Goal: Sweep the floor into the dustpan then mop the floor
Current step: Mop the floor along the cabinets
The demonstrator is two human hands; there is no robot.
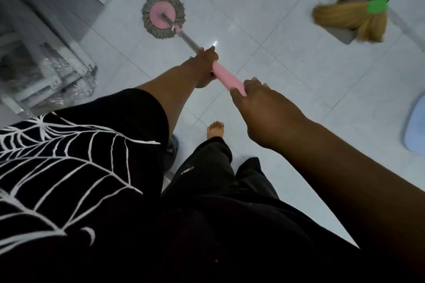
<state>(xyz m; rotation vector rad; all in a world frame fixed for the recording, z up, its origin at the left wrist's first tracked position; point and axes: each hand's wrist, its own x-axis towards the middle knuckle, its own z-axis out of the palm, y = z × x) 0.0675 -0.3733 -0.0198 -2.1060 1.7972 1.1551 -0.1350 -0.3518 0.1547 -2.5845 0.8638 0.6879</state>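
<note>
Where the right hand (264, 110) grips the mop (162, 16), its end is hidden.

Pink-handled grey mop (163, 15), straw-yellow broom (349, 19), black web-patterned shirt (69, 156).

Cool, fairly dim indoor light spread over pale floor tiles (287, 57), 1 small glare spot seen just above frame centre, shadows kept soft, broom (349, 18) at upper right smeared by blur, left edge defocused, edges bent by wide-angle distortion
</note>
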